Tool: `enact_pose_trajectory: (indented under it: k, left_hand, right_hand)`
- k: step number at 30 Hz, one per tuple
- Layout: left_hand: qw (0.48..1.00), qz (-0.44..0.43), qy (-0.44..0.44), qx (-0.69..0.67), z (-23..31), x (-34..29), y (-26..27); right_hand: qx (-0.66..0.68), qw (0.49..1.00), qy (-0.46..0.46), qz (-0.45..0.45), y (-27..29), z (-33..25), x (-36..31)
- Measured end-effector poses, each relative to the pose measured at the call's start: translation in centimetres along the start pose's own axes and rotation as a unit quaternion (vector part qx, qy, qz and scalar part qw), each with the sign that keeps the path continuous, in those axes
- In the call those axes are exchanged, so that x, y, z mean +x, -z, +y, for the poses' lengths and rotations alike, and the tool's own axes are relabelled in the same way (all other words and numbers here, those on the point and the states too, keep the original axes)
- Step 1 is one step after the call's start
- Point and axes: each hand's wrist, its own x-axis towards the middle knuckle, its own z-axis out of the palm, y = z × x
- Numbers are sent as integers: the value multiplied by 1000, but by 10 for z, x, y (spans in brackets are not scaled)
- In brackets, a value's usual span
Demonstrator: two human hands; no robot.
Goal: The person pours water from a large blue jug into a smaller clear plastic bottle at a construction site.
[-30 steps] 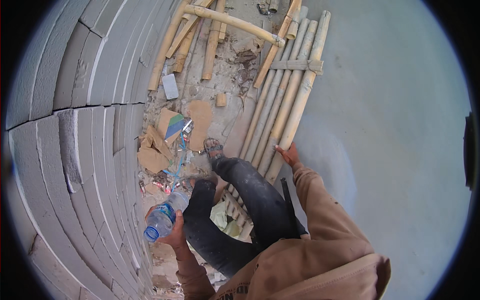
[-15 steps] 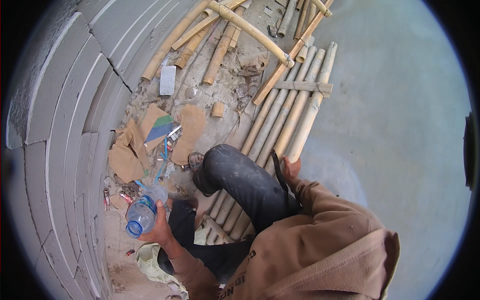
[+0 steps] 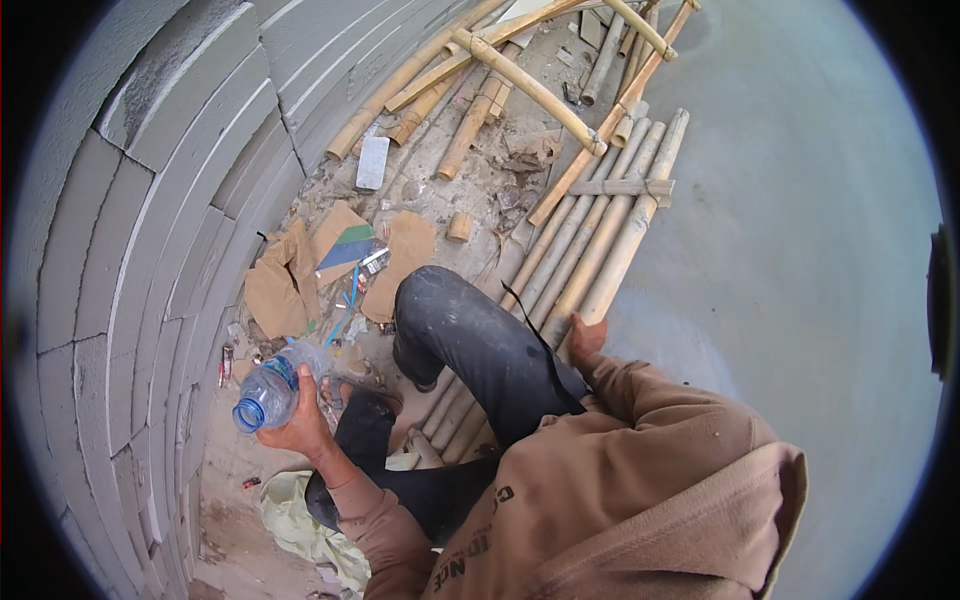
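Observation:
My left hand point(image 3: 300, 425) grips a clear plastic water bottle point(image 3: 268, 388) with a blue cap, held tilted beside my bent left knee, close to the grey block wall point(image 3: 150, 230). My right hand point(image 3: 585, 336) rests flat on the near end of a raft of tied bamboo poles point(image 3: 590, 245), fingers spread, holding nothing. I wear a brown hooded top and dark trousers point(image 3: 470, 345). My sandalled feet stand on the dirt floor between the wall and the bamboo.
Torn cardboard pieces point(image 3: 285, 285), wrappers and small rubbish litter the ground by the wall. More loose bamboo poles point(image 3: 500, 75) lie crossed at the top. A smooth grey concrete surface point(image 3: 800, 250) fills the right. A pale green sack point(image 3: 300, 510) lies under my leg.
The view has shifted, moving the wall and rubbish rightwards and downwards in the picture. My left hand has kept the bottle and raised it slightly; my right hand stays on the bamboo.

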Motion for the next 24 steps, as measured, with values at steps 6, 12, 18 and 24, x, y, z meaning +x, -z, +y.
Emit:
enact_pose_trajectory:
  k: [6,12,18,24]
  left_hand:
    - [997,59,-42,-33,-3,1,-7]
    - [994,84,-67,1,9,-30,16]
    - [995,82,-21,-61,35,-92,30]
    - [997,46,18,-57,41,-131,24]
  right_hand:
    - [20,999,-25,-25,6,-10,4]
    - [-29,997,-49,-51,11,-29,-7]
    - [-18,996,-63,-54,8,-35,-11]
    - [11,995,-78,-63,1,-25,-8]
